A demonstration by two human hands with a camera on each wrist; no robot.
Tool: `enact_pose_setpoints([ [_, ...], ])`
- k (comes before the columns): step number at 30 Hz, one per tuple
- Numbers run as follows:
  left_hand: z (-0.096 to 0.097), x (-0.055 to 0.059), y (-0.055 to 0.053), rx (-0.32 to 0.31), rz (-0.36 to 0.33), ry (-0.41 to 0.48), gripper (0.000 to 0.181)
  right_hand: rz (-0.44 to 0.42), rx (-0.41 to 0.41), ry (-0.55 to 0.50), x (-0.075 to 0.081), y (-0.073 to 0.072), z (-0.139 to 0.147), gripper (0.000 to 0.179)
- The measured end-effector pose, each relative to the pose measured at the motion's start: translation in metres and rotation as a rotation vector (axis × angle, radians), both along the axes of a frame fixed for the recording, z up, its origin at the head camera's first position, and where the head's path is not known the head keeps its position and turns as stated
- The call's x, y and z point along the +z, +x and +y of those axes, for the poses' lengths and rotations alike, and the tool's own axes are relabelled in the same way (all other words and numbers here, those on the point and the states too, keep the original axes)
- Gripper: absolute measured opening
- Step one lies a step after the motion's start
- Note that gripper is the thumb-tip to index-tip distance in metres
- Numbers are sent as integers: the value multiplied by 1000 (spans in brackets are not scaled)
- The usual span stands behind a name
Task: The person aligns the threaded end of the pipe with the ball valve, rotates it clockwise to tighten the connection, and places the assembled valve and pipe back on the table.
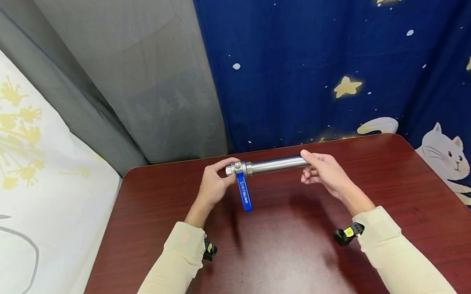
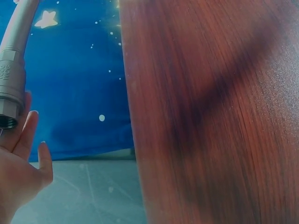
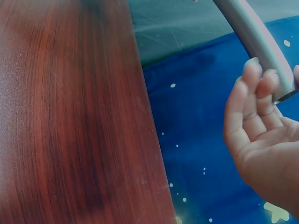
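Note:
A metal ball valve with a blue lever handle is joined to a straight steel pipe. Held level above the table, the assembly spans both hands in the head view. My left hand grips the valve end between thumb and fingers, and the lever hangs down toward me. At the pipe's free end, my right hand pinches it with thumb and fingers. The valve's open threaded end shows in the left wrist view. In the right wrist view the pipe end lies against the curled fingers.
The dark red wooden table lies below the hands. Behind it hang a grey curtain and a blue star-patterned curtain. A white printed cloth hangs at the left. Each wrist wears a small black camera.

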State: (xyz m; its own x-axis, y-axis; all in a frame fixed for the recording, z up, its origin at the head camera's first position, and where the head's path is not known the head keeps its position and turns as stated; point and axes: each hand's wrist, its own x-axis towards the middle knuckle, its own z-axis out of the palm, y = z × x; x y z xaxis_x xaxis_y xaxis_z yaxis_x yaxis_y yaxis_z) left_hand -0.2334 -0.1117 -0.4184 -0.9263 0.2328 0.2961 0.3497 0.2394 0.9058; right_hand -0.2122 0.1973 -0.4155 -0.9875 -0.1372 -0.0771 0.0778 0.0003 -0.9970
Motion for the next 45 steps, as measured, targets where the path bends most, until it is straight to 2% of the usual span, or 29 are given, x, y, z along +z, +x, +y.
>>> enact_pose_setpoints([
  [1, 0, 0, 0, 1, 0, -5, 37, -3, -6, -3, 0, 0, 0, 40],
  [3, 0, -8, -6, 1, 14, -5, 37, -2, -8, -15, 0, -1, 1, 37],
  [8, 1, -9, -6, -1, 17, -14, 35, 9, 43, -78, 2, 2, 2, 27],
  [14, -1, -9, -7, 10, 4, -27, 37, 6, 107, -144, 6, 4, 3, 36],
  [17, -1, -7, -7, 0, 8, -24, 38, -8, 106, -148, 6, 3, 3, 26],
  [20, -1, -6, -7, -6, 10, -14, 38, -16, 99, -110, 5, 0, 3, 18],
  [26, 0, -8, -7, 2, 5, -10, 36, -26, 37, 45, 3, -2, 1, 37],
  [29, 0, -9, -7, 9, 6, -8, 36, -11, 28, 78, 2, -1, 1, 40],
  [36, -2, -11, -8, 41, -24, 18, 37, 34, 92, -69, 4, 0, -1, 31],
  [40, -2, -9, -6, 24, -42, 17, 39, 42, 93, -73, 3, 0, 0, 18],
  [42, -1, -6, -4, 8, -43, 19, 39, 49, 84, -47, 2, 0, 0, 19],
  [45, -1, 7, 6, -4, -33, 17, 37, 64, 69, -4, 2, 0, -1, 25],
])
